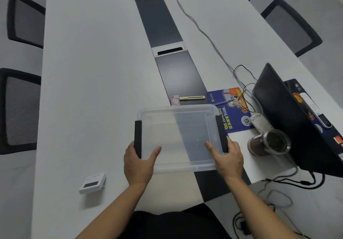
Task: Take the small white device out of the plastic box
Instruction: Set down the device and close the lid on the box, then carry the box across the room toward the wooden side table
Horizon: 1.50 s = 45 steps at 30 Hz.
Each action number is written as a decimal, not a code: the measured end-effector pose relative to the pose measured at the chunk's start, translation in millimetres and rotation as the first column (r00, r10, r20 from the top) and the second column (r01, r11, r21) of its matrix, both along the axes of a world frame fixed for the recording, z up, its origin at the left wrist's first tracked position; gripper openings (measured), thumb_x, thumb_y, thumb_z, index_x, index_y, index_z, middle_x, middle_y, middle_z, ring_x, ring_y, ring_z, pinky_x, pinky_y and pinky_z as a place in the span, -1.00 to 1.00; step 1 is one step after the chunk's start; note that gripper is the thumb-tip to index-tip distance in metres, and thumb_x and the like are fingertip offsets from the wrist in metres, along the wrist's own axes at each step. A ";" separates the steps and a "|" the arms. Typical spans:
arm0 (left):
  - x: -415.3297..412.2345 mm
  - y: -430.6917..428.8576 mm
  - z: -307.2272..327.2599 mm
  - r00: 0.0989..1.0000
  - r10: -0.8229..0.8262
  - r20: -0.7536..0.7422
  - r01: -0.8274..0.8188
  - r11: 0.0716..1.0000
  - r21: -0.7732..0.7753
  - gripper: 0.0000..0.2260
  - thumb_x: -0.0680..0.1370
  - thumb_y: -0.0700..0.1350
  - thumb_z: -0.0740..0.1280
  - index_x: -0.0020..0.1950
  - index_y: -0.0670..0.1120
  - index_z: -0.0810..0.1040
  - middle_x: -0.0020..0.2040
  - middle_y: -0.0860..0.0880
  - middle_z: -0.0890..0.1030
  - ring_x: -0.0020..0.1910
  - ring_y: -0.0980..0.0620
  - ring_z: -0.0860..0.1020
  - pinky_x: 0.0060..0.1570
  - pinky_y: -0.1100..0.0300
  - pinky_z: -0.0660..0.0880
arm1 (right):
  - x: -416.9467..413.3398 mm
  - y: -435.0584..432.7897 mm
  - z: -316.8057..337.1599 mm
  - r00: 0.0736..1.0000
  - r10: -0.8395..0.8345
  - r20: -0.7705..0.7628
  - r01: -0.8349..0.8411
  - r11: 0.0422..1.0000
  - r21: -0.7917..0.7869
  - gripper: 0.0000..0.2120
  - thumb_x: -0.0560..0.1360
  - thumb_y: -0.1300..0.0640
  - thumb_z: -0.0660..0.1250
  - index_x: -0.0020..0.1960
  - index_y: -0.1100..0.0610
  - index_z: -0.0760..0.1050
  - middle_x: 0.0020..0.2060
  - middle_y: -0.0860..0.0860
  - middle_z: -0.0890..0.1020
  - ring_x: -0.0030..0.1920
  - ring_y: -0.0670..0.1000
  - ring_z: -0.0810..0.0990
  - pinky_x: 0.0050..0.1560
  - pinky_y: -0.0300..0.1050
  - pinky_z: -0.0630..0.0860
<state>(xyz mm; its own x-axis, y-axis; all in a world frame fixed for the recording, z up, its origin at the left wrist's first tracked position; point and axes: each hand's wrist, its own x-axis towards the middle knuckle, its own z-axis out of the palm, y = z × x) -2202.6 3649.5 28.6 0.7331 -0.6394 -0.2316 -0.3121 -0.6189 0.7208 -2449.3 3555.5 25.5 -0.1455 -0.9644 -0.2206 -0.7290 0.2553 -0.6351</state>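
Long white conference table [92, 71], seen from above, with a dark central strip [178, 68] running away from the viewer and mesh-backed office chairs [20, 108] along both sides. At the near end sits the plastic box [178, 162] (translucent, with its lid on and a black latch on each short side). The left hand [138, 161] wraps around the box's left edge at the near end of the left latch [137, 136], thumb lying across the lid and fingers closed behind the latch. The right hand [227, 159] holds the opposite edge in mirror fashion, thumb on the lid and fingers curled at the right latch [221, 133]. Both hands are thus clamped on the box, one to each side.

The small white device [92, 183] lies outside the box on the bare tabletop, to the left of the left forearm and nearer the viewer than the box; its dark display window faces up. Nothing is visible through the lid.

Beyond the box lie a pale key-like stick with a red-and-white tag [187, 98]. To the right are a blue printed mat [232, 116], a clear jar with dark contents [267, 142] lying on its side, a white handheld item [261, 122] just behind it, and an open dark laptop [289, 120]. Grey and black cables [204, 30] trail across the table's right half and off its near edge.
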 end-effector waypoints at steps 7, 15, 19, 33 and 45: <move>-2.3 0.3 7.4 0.994 -0.009 -0.112 0.010 1.000 0.009 -0.32 0.36 0.32 0.48 0.37 0.07 0.38 0.12 0.11 0.54 0.05 0.01 0.55 -0.01 0.12 0.48 | 1.6 -0.3 4.0 0.980 -0.049 0.193 0.033 0.996 0.087 -0.17 0.40 -0.25 0.47 0.50 0.15 0.32 0.35 0.14 0.54 0.34 0.18 0.51 0.27 0.04 0.46; -14.2 30.1 24.9 0.976 0.117 -0.184 -0.127 0.991 -0.046 -0.48 0.54 0.02 0.44 0.47 -0.01 0.41 0.27 0.06 0.56 0.26 0.00 0.53 0.24 0.08 0.46 | -6.6 4.4 -2.5 0.963 0.025 0.267 -0.060 0.990 0.124 -0.20 0.39 -0.31 0.43 0.49 0.07 0.33 0.28 0.08 0.58 0.25 0.14 0.57 0.25 0.15 0.54; -28.5 73.7 47.9 0.949 0.247 -0.195 -0.267 0.960 -0.084 -0.42 0.57 -0.07 0.41 0.57 -0.05 0.32 0.41 0.12 0.45 0.39 0.13 0.40 0.44 0.12 0.32 | -2.3 18.1 4.7 0.945 0.098 0.313 -0.148 0.979 0.139 -0.25 0.46 -0.14 0.46 0.53 0.12 0.30 0.31 0.14 0.56 0.21 0.12 0.54 0.27 0.08 0.48; 86.5 312.4 117.6 0.837 0.506 -0.208 -0.546 0.753 -0.368 -0.45 0.48 -0.18 0.49 0.26 0.30 0.35 0.08 0.52 0.56 0.08 0.58 0.49 0.07 0.57 0.39 | 196.5 189.4 93.9 0.687 0.578 0.441 -0.565 0.806 -0.177 -0.24 0.37 -0.23 0.40 0.49 0.01 0.31 0.23 -0.17 0.49 0.18 -0.11 0.48 0.15 -0.29 0.39; 259.6 589.4 138.1 0.666 0.734 -0.134 -0.710 0.568 -0.417 -0.22 0.38 0.06 0.50 0.55 0.10 0.27 0.40 0.26 0.46 0.42 0.27 0.40 0.45 0.03 0.33 | 444.9 425.5 115.5 0.441 0.804 0.399 -0.790 0.559 -0.253 -0.27 0.36 -0.32 0.38 0.45 -0.08 0.32 0.17 -0.27 0.51 0.12 -0.21 0.52 0.03 -0.40 0.41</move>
<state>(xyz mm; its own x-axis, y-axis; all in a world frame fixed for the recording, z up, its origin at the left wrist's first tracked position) -1943.0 4239.0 166.7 0.9952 0.0890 -0.0403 0.0663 -0.3118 0.9478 -2004.4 3981.0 141.0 0.7918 -0.6108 -0.0089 -0.2524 -0.3139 -0.9153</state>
